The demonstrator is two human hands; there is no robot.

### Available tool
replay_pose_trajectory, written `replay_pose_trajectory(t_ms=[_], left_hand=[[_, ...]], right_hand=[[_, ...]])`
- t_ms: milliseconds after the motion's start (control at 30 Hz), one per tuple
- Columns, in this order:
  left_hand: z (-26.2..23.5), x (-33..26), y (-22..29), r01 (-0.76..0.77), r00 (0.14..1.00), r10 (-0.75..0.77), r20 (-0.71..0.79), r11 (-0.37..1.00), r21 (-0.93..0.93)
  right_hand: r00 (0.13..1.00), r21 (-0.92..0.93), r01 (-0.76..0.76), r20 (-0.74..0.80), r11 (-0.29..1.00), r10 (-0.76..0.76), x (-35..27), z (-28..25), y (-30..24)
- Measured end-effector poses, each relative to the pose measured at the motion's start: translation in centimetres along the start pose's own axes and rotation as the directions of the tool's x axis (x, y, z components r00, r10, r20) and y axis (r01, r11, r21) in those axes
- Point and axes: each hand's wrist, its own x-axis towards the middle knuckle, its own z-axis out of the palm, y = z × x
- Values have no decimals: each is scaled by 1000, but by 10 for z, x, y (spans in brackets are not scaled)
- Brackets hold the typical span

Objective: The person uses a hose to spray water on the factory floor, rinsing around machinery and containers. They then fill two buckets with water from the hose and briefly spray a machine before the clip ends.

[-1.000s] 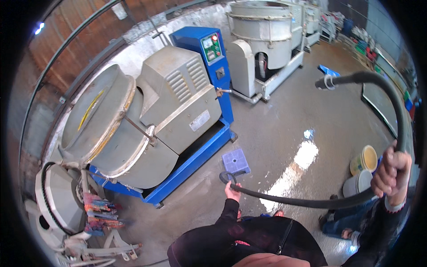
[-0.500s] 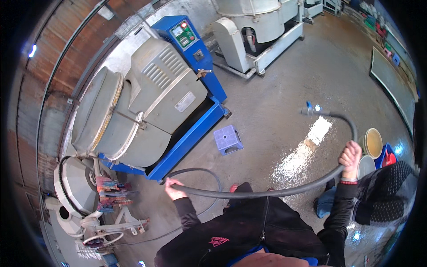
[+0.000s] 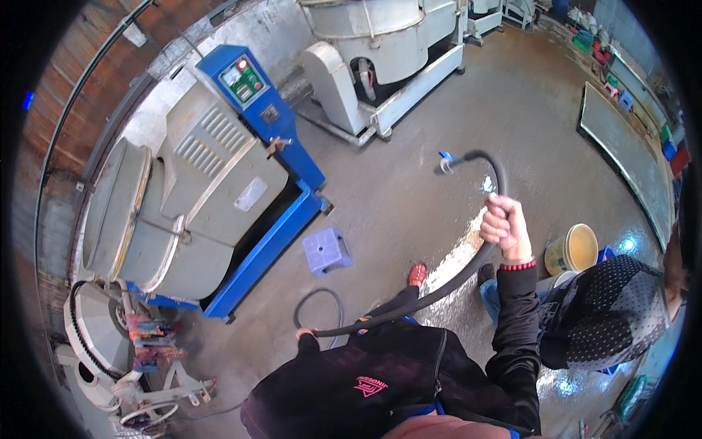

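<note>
A thick dark grey hose [image 3: 439,291] runs in a long curve across the front of my body. My right hand [image 3: 504,228], with a red beaded bracelet at the wrist, is wrapped round it, raised at chest height. From there the hose arches up and bends left, ending in a fitting with a blue lever [image 3: 445,162] in mid-air above the wet floor. My left hand [image 3: 306,334] grips the hose lower down at my left side; the sleeve hides part of that hand. Beyond it, the hose loops round behind the hand.
A grey drum machine with a blue frame [image 3: 256,252] stands at left, a purple stool [image 3: 326,251] beside it. A white machine [image 3: 380,44] is at the back. At right, a person in a dotted dark garment [image 3: 610,311] bends near a yellowish bucket [image 3: 572,249]. The floor [image 3: 398,208] is wet.
My right hand has moved up and left, carrying the hose's fitting end leftward. The left hand has dropped closer to my body. The view has turned, shifting the machines left.
</note>
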Motion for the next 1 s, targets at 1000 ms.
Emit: replay_pose_trajectory(t_ms=[1000], left_hand=[[-572,-199,829,-175,388,922,-10,63,-983]], right_hand=[[885,-454,42,-396,890,-244,333,-152,-317]])
